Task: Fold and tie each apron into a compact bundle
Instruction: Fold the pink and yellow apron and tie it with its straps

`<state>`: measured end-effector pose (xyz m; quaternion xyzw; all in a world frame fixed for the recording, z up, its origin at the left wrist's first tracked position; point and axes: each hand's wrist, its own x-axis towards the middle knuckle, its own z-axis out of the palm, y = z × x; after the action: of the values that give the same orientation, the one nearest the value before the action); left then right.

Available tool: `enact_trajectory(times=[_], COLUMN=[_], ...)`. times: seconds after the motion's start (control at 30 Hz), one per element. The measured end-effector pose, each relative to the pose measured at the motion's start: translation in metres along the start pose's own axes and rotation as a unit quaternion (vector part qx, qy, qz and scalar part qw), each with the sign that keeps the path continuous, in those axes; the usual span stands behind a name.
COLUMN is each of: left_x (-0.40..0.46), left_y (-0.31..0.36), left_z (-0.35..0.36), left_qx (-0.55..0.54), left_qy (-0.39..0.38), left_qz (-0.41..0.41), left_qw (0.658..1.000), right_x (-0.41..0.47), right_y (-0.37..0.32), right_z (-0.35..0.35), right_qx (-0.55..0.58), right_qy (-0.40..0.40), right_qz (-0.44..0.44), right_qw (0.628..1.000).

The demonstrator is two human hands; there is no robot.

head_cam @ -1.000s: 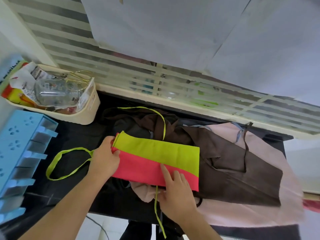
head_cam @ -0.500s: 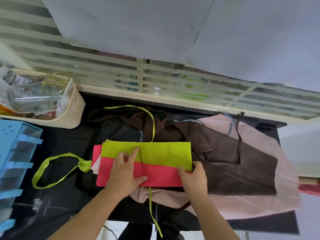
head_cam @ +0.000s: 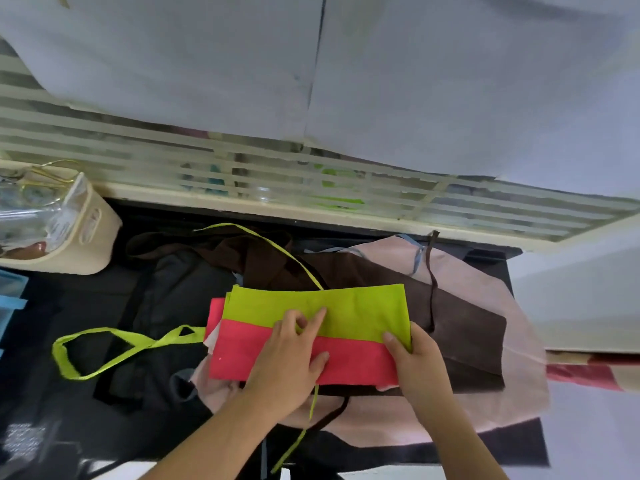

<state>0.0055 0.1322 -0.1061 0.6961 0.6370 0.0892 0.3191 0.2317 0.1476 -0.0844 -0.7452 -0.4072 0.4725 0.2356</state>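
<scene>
A folded lime-green and pink-red apron (head_cam: 349, 313) lies as a long strip on a pile of other aprons. Its green neck loop (head_cam: 104, 348) trails left on the black table, and one green tie (head_cam: 277, 251) runs up behind it while another (head_cam: 301, 434) hangs down over the front edge. My left hand (head_cam: 291, 355) lies flat on the strip's middle, forefinger stretched onto the green half. My right hand (head_cam: 415, 362) grips the strip's right end, thumb on top.
Under the strip lie a brown apron (head_cam: 460, 327), a pale pink apron (head_cam: 485, 403) and a dark grey one (head_cam: 180, 292). A cream basket (head_cam: 93, 237) with clear packaging stands at the back left. A blue plastic rack (head_cam: 10, 299) is at the left edge. A window grille runs along the back.
My left hand went from the strip's left end to its middle. My right hand shifted from the lower edge to the right end. The strip's left end now shows stacked layers.
</scene>
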Motion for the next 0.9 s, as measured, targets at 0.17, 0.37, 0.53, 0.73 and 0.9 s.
enact_trajectory(times=[0.17,0.37,0.53,0.73,0.9], left_x=[0.015,0.031,0.034,0.047,0.071], left_y=[0.046,0.078,0.091,0.13,0.171], left_z=[0.035,0.076,0.088,0.098,0.131], left_qx=[0.025,0.104,0.16,0.123,0.101], left_qy=[-0.047,-0.121,-0.124,-0.086,-0.137], left_qz=[0.028,-0.011,-0.043,0.097,0.132], left_qw=[0.998,0.987,0.978,0.984,0.977], right_x=[0.004,0.017,0.025,0.038,0.047], right_y=[0.026,0.063,0.078,0.076,0.08], right_z=[-0.049,-0.083,-0.089,-0.082,-0.1], right_qx=[-0.009,-0.079,-0.111,-0.128,-0.002], right_qy=[0.029,0.078,0.082,0.067,0.022], right_qz=[0.002,0.048,0.104,0.065,0.146], right_qw=[1.0,0.993,0.985,0.987,0.989])
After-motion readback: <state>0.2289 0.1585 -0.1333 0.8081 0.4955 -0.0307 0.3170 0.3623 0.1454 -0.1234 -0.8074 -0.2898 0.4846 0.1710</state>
